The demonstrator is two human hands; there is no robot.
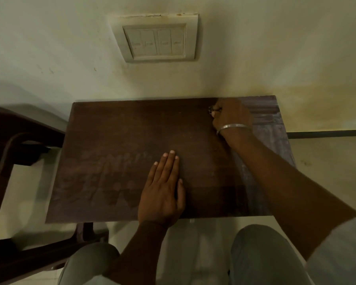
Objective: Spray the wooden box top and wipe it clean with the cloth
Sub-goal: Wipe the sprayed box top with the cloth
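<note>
The dark wooden box top [121,140] fills the middle of the view and stands against a wall. Pale blotchy marks cover its left half, and a lighter streaked band runs down its right edge. My left hand [162,192] lies flat on the top near the front edge, fingers straight and together. Near the far right corner, my right hand [231,116] is curled and pressed down on the top. It grips a small dark bunched thing [213,109], apparently the cloth, almost wholly hidden under the fingers. No spray bottle is in view.
A dark wooden chair [12,161] stands close on the left of the box. A white switch plate [158,40] is on the wall above. My knees [261,254] are just before the front edge, over a pale floor.
</note>
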